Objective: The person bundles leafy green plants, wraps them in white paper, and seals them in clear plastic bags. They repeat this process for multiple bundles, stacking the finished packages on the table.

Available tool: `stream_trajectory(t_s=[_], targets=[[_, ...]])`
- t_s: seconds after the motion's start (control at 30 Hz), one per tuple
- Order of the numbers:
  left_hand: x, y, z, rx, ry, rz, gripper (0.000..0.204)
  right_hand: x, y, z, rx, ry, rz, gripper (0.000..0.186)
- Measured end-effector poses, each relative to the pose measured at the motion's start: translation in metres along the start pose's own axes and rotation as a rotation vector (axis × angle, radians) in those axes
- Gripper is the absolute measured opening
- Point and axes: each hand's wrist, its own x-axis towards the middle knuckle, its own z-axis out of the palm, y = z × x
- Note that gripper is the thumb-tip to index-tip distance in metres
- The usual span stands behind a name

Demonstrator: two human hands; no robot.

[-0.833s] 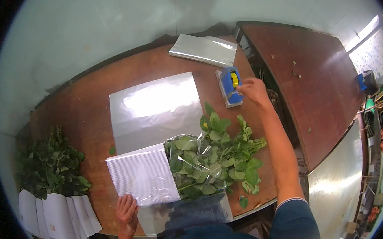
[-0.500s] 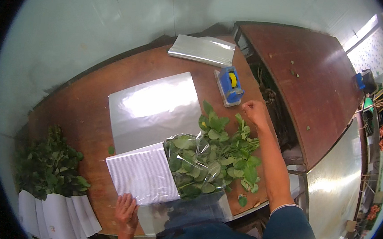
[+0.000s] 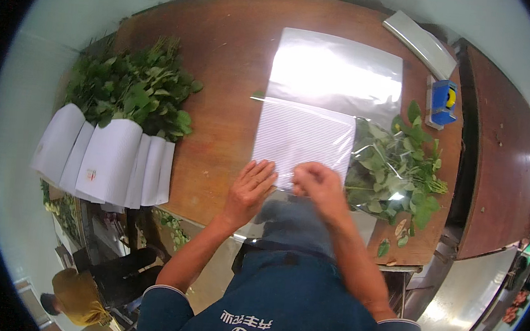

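Note:
A bunch of leafy green stems [image 3: 377, 168] lies on the brown table, rolled in a white striped wrapping sheet [image 3: 305, 134] with clear film over its leaves. The cut stem ends point right. My left hand [image 3: 252, 189] rests with fingers stretched out on the near left corner of the wrap. Close beside it, my right hand [image 3: 319, 185] is pinched at the wrap's near edge; anything between its fingertips is hidden and a little blurred. Silvery clear film [image 3: 337, 78] lies flat beneath and beyond the wrap.
A blue tape dispenser [image 3: 442, 105] with yellow tape stands at the right, near a folded stack of film [image 3: 421, 44]. Several white-wrapped bunches [image 3: 110, 156] lie at the left table edge. A second brown table [image 3: 506, 147] stands right. A person [image 3: 80, 297] is at lower left.
My right hand has moved from beside the tape dispenser to the wrap's near edge. My left hand stays at the wrap's near left corner. The view has swung left and down.

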Motion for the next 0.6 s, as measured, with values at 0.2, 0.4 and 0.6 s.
stream_trajectory(t_s=[0.2, 0.4, 0.6], targets=[[-0.036, 0.001, -0.029, -0.014, -0.024, -0.019, 0.039, 0.020, 0.064, 0.057, -0.094, 0.182, 0.059, 0.023], [0.010, 0.001, -0.033, 0.098, -0.175, 0.013, 0.061, 0.025, 0.067, 0.064, -0.277, 0.279, 0.035, 0.024], [0.008, -0.017, -0.020, 0.078, -0.156, -0.062, 0.059, 0.017, 0.070, 0.071, -0.178, 0.313, -0.007, 0.020]])
